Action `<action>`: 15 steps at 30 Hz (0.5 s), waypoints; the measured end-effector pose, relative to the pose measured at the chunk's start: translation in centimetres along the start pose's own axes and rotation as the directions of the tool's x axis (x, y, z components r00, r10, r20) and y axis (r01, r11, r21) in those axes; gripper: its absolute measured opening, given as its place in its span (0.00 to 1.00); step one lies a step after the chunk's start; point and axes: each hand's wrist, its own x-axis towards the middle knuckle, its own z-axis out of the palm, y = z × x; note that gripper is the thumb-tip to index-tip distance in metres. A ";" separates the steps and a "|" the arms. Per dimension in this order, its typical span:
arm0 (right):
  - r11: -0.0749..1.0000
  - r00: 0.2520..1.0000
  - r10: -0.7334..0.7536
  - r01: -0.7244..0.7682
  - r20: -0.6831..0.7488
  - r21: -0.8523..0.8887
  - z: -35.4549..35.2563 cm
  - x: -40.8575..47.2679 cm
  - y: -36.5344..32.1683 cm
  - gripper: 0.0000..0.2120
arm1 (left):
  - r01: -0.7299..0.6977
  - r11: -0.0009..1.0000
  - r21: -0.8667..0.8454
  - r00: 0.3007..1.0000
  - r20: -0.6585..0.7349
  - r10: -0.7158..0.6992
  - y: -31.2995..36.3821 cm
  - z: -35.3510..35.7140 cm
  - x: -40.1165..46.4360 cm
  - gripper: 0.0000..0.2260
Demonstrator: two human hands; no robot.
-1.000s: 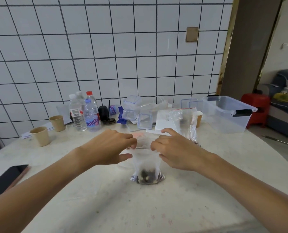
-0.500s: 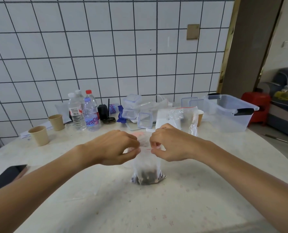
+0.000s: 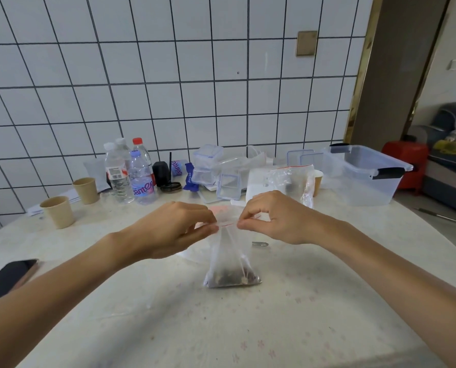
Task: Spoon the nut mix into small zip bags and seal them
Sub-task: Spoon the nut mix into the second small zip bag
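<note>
Zip bag (image 3: 230,257): nut mix (image 3: 228,279) inside

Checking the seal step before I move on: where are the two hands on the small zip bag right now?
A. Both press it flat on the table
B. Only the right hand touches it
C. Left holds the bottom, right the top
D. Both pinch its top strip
D: the left hand and right hand each pinch the top strip of the small zip bag, which stands on the table with nut mix at its bottom.
</note>
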 end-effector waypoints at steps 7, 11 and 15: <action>0.999 0.997 0.024 -0.022 0.078 -0.033 0.6 0.0 -2.0 0.09 | 0.033 0.997 -0.076 0.995 0.096 -0.025 1.1 0.1 1.0 0.13; 0.996 0.997 -0.007 0.014 0.076 -0.087 1.1 0.2 -3.0 0.06 | 0.003 0.996 -0.094 0.995 0.095 0.006 1.3 0.5 1.5 0.14; 0.997 0.995 -0.017 0.010 0.094 0.076 -0.5 -0.3 -3.3 0.07 | 0.006 1.000 -0.019 0.995 0.098 -0.005 0.5 0.6 1.2 0.16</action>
